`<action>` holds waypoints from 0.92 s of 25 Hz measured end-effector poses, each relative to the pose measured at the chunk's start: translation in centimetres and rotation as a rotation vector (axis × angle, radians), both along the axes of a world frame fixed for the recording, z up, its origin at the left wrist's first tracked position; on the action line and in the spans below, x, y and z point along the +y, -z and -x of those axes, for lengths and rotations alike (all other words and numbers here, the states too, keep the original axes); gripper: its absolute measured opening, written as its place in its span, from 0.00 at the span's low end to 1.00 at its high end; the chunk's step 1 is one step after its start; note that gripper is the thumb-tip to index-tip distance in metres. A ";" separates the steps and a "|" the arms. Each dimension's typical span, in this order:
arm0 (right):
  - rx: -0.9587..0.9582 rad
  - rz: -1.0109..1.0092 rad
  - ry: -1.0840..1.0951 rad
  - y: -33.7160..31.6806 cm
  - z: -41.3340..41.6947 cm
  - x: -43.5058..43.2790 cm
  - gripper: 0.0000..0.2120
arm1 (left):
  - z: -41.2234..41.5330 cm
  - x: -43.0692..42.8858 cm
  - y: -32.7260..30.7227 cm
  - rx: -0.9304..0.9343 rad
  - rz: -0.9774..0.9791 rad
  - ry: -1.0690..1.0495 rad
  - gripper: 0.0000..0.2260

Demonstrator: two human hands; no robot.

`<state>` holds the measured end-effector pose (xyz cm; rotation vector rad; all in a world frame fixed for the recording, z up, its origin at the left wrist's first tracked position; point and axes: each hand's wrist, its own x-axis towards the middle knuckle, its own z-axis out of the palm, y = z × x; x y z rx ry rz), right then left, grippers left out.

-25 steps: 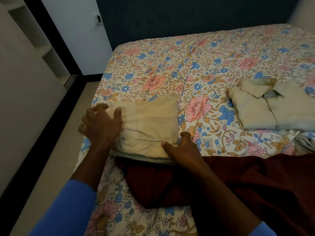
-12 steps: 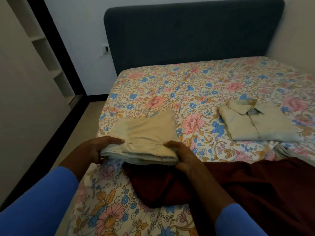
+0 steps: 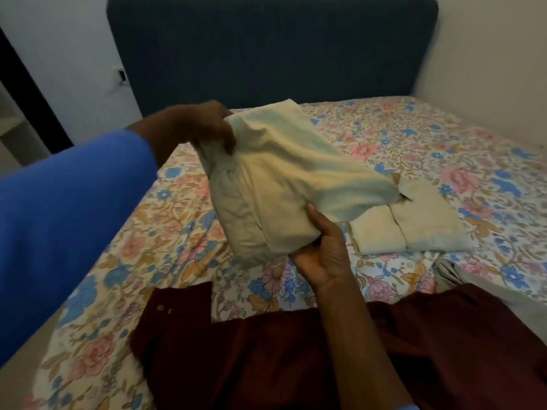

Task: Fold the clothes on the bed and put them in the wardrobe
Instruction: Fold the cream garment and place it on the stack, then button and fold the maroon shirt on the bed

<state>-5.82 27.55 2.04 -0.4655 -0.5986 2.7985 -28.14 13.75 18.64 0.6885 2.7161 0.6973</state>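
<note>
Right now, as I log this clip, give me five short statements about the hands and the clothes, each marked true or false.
1. The left hand and right hand both hold the folded beige garment up off the bed. True.
2. The maroon garment is neatly folded. False: it lies spread out, unfolded, nearest the camera.
3. A folded beige shirt lies on the bed, to the right of the held garment. True.
4. The left hand lies flat on the bed. False: it grips the held garment's far upper corner.
5. The headboard is red. False: it is dark blue.
</note>
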 end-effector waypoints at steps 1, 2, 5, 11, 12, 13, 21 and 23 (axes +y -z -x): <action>-0.033 0.051 0.031 0.9 0.5 0.4 0.14 | 0.6 2.7 0.5 0.146 0.117 0.046 0.23; -0.079 0.102 0.044 1.9 0.9 0.8 0.15 | 1.1 5.3 1.9 0.292 0.225 0.082 0.27; -0.188 0.195 -0.021 4.9 1.3 1.0 0.16 | -1.0 9.4 9.6 0.362 0.312 0.190 0.31; -0.237 0.146 -0.004 5.4 2.0 0.3 0.17 | -13.3 3.2 21.4 0.265 0.037 0.138 0.36; -0.282 0.076 -0.001 5.3 2.1 -0.2 0.18 | -15.0 1.2 22.1 0.251 -0.016 0.135 0.37; -0.354 -0.043 0.006 5.1 1.8 -0.7 0.17 | -16.4 -0.7 22.5 0.234 -0.053 0.156 0.39; -0.641 -1.719 -0.679 -3.8 -12.6 2.0 0.37 | -23.8 -7.2 24.7 0.052 0.160 0.321 0.55; -0.895 -2.055 -0.986 -4.5 -17.6 3.4 0.49 | -25.3 -9.1 25.1 0.086 0.145 0.327 0.55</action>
